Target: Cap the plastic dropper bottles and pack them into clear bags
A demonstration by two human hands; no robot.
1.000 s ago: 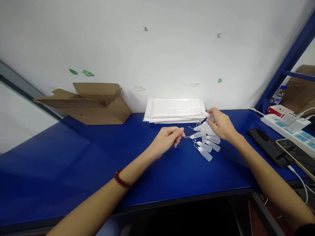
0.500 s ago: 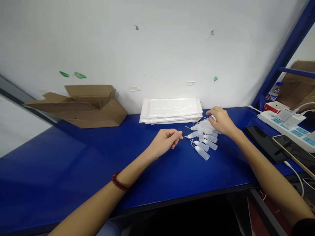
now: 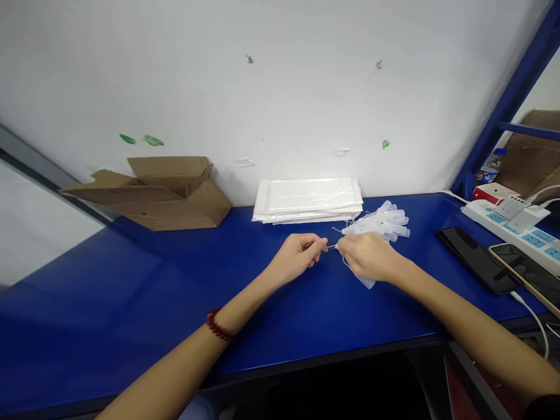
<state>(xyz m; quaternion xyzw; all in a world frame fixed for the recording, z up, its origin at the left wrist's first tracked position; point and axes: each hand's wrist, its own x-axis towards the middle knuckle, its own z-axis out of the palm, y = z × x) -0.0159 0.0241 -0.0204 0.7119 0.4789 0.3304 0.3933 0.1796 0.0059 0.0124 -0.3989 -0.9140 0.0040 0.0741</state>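
The right hand (image 3: 367, 255) has come away from the far part of the fanned pile of translucent white plastic dropper bottles (image 3: 385, 220) and moved in close to the left hand (image 3: 297, 256), which stays put with thumb and forefinger pinched on a thin, pale, flexible strand (image 3: 331, 247). The two hands are near each other but apart, the strand bridging the gap, so both now attend to the same spot rather than one holding while the other works the pile. The right hand's fingers curl down over the strand's bottle end; they hide it, so I cannot tell whether they are clamped on a bottle. The pile lies just beyond the right hand, and one slim translucent bottle (image 3: 366, 281) pokes out on its near side.
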